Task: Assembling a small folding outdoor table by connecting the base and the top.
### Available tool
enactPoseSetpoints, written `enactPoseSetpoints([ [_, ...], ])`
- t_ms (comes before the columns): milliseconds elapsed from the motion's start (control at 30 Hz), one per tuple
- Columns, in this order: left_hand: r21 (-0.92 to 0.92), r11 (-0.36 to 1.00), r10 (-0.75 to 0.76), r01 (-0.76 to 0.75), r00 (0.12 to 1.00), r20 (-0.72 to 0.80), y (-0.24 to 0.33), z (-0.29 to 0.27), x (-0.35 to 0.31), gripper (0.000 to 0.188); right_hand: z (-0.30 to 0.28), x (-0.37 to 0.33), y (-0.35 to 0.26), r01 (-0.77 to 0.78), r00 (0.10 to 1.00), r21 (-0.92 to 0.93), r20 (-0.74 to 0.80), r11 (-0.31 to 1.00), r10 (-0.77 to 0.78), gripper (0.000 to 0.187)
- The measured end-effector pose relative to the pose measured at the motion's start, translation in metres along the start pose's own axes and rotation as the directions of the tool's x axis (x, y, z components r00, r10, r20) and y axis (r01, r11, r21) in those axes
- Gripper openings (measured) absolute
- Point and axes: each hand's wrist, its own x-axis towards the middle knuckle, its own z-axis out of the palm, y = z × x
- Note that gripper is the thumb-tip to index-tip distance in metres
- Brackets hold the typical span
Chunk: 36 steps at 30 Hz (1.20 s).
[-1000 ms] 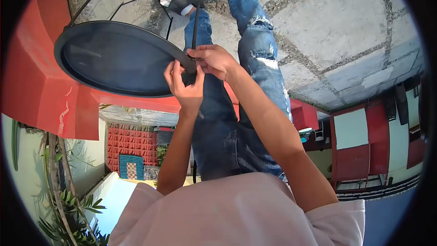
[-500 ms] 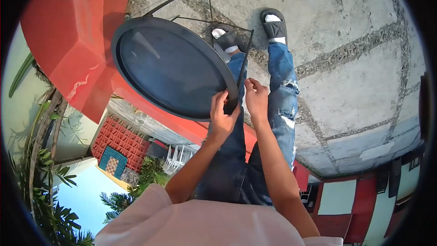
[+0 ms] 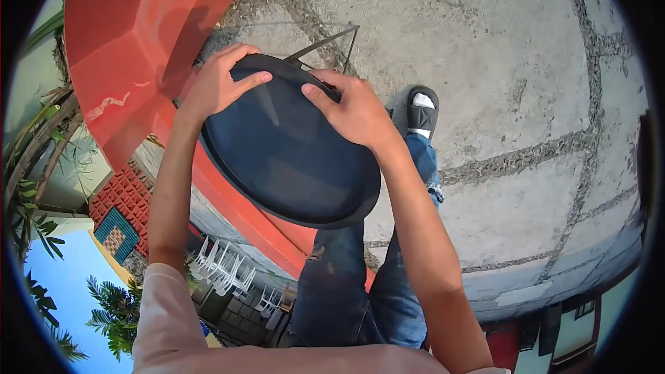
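A round black tray table [image 3: 291,159] with a raised rim is tilted in front of me. Thin dark metal legs [image 3: 324,43] stick out beyond its far edge. My left hand [image 3: 223,83] grips the far left part of the rim, thumb over the top and fingers behind it. On the far right part of the rim, my right hand [image 3: 352,107] holds on, its thumb lying on the inner surface and its other fingers partly hidden beneath.
A red painted ledge [image 3: 111,76] curves along the left. Cracked concrete paving [image 3: 499,104] spreads to the right. My sandalled foot [image 3: 422,109] stands past the table's right side. White chairs [image 3: 222,266] and palm leaves [image 3: 118,315] appear at lower left.
Both hands have moved from the tabletop's near right edge to its far rim and now grip it. The table has shifted right and nearer, and fewer of its legs show.
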Motion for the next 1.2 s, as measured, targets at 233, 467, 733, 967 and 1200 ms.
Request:
enactPoseSetpoints([
  [233,-0.077,0.996,0.041,-0.040,0.999,0.012,0.006,-0.008,0.002,0.040,-0.001,0.082,0.015,0.155,0.987,0.029,0.042,0.987,-0.156,0.032],
  [467,-0.125,0.992,-0.019,0.032,0.994,0.104,0.005,-0.019,0.001,0.038,0.003,0.104,0.024,0.047,0.965,-0.027,0.258,0.999,-0.039,0.034],
  [733,-0.053,0.996,-0.045,0.069,0.929,0.367,-0.001,-0.029,0.010,0.047,0.013,0.102,0.024,0.091,0.979,-0.169,0.196,0.981,-0.057,0.050],
  [967,0.023,0.996,-0.083,0.081,0.899,0.430,-0.010,-0.029,0.014,0.053,0.020,0.106,0.017,0.085,0.994,-0.210,0.083,0.974,-0.069,0.059],
  [1200,-0.028,0.988,-0.113,0.151,0.839,0.532,0.017,-0.032,0.028,0.046,0.017,0.108,0.016,-0.040,0.982,-0.094,0.178,0.995,0.056,0.062],
])
